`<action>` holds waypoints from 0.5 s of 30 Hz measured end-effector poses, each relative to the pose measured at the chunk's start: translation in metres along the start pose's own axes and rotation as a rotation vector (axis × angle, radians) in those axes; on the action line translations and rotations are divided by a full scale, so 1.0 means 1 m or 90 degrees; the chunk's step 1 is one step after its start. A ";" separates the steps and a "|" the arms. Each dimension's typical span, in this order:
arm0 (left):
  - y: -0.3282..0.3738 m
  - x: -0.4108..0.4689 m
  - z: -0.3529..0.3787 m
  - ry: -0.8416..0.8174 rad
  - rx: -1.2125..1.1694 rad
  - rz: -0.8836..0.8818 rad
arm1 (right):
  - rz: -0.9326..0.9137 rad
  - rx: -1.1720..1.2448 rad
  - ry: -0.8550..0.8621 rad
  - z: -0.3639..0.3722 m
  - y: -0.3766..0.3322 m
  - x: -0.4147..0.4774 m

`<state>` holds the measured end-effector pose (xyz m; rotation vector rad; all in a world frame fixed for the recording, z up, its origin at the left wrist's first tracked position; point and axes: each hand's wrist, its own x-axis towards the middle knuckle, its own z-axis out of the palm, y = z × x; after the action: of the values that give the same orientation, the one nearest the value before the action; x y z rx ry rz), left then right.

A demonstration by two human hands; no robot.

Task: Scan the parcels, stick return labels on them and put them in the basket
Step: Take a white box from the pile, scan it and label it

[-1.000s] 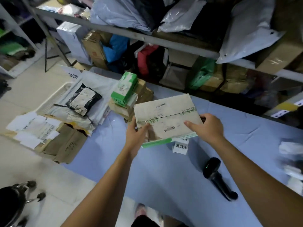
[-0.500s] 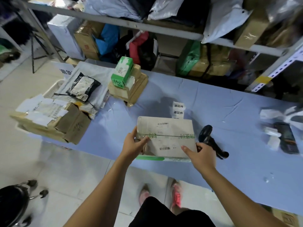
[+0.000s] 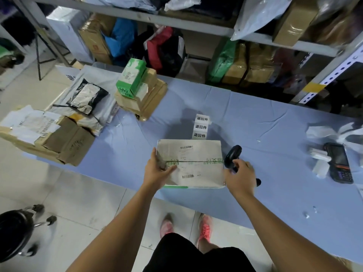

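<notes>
— Shelving (image 3: 196, 24) stacked with packages backs the blue tabletop (image 3: 255, 118). Where is the parcel (image 3: 196, 165)?
— At the near edge, lying flat with its barcodes facing up. The left hand (image 3: 157, 171) grips its left edge, thumb on top, probably to steady it for scanning.
— And the right hand (image 3: 240, 177)?
— Its fingers (image 3: 238, 164) curl round the handle of the scanner (image 3: 232, 156), just beside the parcel's right edge. Scanning appears to be the step in hand.
— Labels?
— The label strip (image 3: 200, 127) lies just behind the parcel, within reach for sticking. No return label shows on the parcel yet.
</notes>
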<state>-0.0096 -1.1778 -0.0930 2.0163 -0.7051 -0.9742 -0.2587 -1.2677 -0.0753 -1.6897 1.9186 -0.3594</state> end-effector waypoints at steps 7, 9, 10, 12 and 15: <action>-0.002 0.002 0.009 0.018 0.100 0.002 | 0.006 -0.366 -0.126 0.000 0.028 0.037; -0.001 0.002 0.011 0.023 0.102 -0.002 | -0.024 -0.391 -0.142 -0.004 0.028 0.046; 0.000 0.002 0.013 0.026 0.101 -0.004 | -0.026 -0.390 -0.147 -0.007 0.025 0.050; 0.004 0.002 0.017 0.033 0.092 -0.002 | -0.001 -0.336 -0.107 -0.015 0.012 0.053; 0.011 0.001 0.026 0.050 0.084 0.002 | 0.027 -0.163 -0.005 -0.034 -0.017 0.053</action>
<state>-0.0321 -1.1950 -0.0956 2.1549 -0.7472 -0.8606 -0.2671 -1.3277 -0.0503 -1.8025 2.0621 -0.0917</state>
